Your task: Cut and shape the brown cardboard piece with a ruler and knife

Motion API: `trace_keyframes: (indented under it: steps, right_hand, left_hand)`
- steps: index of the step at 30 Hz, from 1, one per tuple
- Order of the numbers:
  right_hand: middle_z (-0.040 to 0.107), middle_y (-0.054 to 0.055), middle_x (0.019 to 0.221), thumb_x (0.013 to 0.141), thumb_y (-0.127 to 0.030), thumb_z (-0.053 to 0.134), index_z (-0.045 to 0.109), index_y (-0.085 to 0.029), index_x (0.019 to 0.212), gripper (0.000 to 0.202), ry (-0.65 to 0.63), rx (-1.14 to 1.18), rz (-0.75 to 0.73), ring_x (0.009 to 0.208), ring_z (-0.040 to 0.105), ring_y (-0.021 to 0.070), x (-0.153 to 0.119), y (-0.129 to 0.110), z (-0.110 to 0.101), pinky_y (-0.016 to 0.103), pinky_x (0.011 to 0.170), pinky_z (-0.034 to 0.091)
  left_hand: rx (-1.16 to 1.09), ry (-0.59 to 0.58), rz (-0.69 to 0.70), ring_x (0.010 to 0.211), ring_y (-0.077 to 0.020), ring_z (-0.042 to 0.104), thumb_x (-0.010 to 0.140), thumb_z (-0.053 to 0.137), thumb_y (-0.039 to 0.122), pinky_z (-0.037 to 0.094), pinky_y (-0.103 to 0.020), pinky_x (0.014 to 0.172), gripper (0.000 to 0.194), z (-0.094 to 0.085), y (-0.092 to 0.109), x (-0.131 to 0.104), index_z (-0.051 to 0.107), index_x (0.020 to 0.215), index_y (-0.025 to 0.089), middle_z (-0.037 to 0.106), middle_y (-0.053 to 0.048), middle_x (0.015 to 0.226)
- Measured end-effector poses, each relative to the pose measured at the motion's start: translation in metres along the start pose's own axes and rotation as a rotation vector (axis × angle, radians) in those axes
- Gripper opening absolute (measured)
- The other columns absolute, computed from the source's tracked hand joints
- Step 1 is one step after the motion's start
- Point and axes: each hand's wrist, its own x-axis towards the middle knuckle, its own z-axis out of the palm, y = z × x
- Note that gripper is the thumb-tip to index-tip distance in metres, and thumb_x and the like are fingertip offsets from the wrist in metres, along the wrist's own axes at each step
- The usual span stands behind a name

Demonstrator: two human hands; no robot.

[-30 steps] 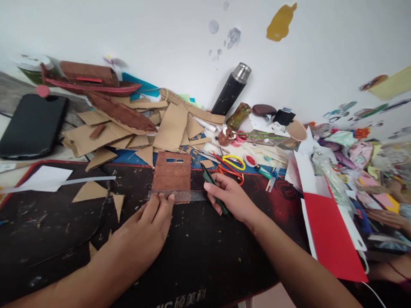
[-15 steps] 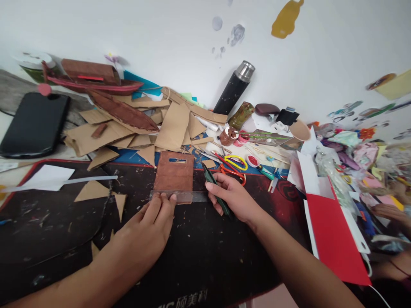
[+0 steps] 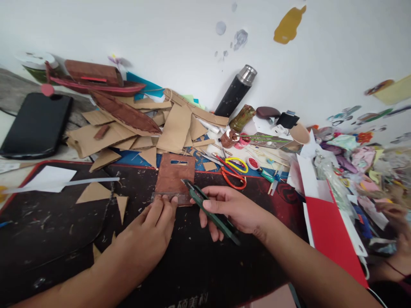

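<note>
A brown painted cardboard piece [image 3: 175, 175] with a small rectangular slot near its top lies on the black mat [image 3: 135, 265]. Across its lower edge rests a clear ruler [image 3: 183, 199]. The fingertips of my left hand [image 3: 150, 229] press on the ruler's left part, fingers held together. In my right hand [image 3: 224, 209] is a dark green utility knife [image 3: 216, 220], gripped between thumb and fingers. Its blade points up and left, over the right side of the brown piece; whether the tip touches it I cannot tell.
Cardboard scraps [image 3: 175, 128], a brown model boat [image 3: 123, 111] and a black phone [image 3: 37, 124] are behind and left. Scissors [image 3: 236, 171] and a thermos [image 3: 236, 92] stand beyond my right hand. A red sheet [image 3: 335, 235] and another person's hand [image 3: 401, 256] are at the right.
My right hand has moved left and slightly toward me, bringing the knife over the brown piece with its blade turned up-left. My left hand stays pressed on the ruler.
</note>
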Motion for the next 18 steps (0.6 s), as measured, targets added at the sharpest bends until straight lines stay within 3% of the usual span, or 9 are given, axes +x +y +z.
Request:
trace_keyframes:
  steps: [6,11,15,18]
  right_hand:
    - [0.079,-0.004,0.076,0.096,-0.067,0.092,0.070,-0.022,0.117,0.054,0.043,-0.019,-0.036,0.044,0.058,0.0098,0.006,-0.005,0.005,0.020,0.040,0.044]
    - [0.081,0.000,0.093,0.100,-0.063,0.088,0.075,-0.020,0.130,0.054,-0.030,-0.133,0.012,0.057,0.062,0.0087,0.006,-0.010,0.010,0.021,0.052,0.048]
    - [0.080,0.000,0.098,0.115,-0.045,0.067,0.073,-0.022,0.143,0.037,0.016,-0.422,-0.012,0.059,0.061,0.0101,0.001,-0.018,0.018,0.024,0.056,0.050]
    - [0.082,0.002,0.100,0.116,-0.030,0.059,0.076,-0.024,0.142,0.031,0.121,-0.819,-0.085,0.067,0.067,0.0144,0.001,-0.018,0.024,0.029,0.068,0.057]
  left_hand:
    - [-0.022,0.011,-0.012,0.129,-0.0325,0.075,0.091,0.056,0.004,0.064,-0.039,0.104,0.055,0.000,0.001,0.002,0.086,0.138,0.007,0.084,-0.022,0.133]
    - [0.006,0.034,-0.016,0.126,-0.0335,0.075,0.091,0.055,0.003,0.064,-0.039,0.102,0.054,-0.002,0.002,0.005,0.086,0.136,0.005,0.084,-0.023,0.130]
    - [0.008,0.028,-0.017,0.124,-0.0343,0.075,0.090,0.055,0.003,0.065,-0.040,0.100,0.054,-0.003,0.002,0.006,0.086,0.134,0.003,0.084,-0.025,0.129]
    - [0.010,0.038,-0.015,0.121,-0.0346,0.075,0.090,0.054,0.003,0.065,-0.040,0.097,0.052,-0.004,0.002,0.007,0.088,0.130,0.004,0.084,-0.025,0.127]
